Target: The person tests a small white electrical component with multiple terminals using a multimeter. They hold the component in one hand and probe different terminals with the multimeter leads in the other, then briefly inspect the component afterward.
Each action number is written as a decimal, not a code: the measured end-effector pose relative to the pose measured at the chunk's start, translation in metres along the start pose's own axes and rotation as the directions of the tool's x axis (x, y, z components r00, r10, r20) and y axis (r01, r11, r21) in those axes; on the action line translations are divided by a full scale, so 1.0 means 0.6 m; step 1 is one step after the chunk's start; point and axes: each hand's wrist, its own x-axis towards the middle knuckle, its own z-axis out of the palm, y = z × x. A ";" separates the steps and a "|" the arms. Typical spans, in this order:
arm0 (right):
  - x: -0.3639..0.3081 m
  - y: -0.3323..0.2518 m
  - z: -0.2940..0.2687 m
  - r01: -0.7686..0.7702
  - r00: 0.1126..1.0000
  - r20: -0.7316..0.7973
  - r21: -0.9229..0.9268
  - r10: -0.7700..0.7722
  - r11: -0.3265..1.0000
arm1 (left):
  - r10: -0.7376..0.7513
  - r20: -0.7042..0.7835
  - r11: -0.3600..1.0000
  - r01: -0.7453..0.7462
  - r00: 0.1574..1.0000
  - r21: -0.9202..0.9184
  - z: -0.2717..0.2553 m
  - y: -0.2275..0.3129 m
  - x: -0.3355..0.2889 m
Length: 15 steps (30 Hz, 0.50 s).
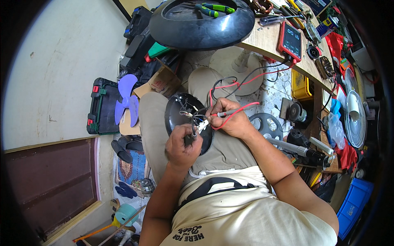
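Note:
On my lap rests a round black housing [174,119] with several thin wires coming out of it. A small white connector [202,126] with wires sits between my two hands. My right hand [232,119] pinches a red test probe [225,113], its red lead curling away to the right. My left hand [183,144] is closed around what looks like the black test probe [194,133], just below the connector. Its fingers hide most of that probe, and the probe tips are too small to make out. Both leads run up to a red-and-black multimeter [290,41] on the wooden table.
A black round base [201,35] with green-handled pliers [217,8] overhangs the table edge ahead. A purple fan blade [127,100] leans by a green-and-black toolcase [102,107] at left. On the right are an angle grinder [296,111], a fan grille [355,119] and a blue crate [355,201].

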 end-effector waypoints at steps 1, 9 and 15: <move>0.000 0.000 0.001 -0.014 1.000 -0.002 0.006 0.014 1.000 | 0.011 -0.005 1.000 -0.011 1.000 0.002 0.000 -0.001 0.000; 0.000 -0.003 0.001 0.028 1.000 -0.007 -0.047 -0.028 0.999 | 0.009 0.009 0.999 -0.010 1.000 0.051 -0.005 0.005 0.008; 0.000 0.001 0.001 0.030 1.000 -0.008 -0.037 -0.030 0.999 | -0.021 0.022 0.997 0.019 1.000 0.071 -0.004 0.007 0.007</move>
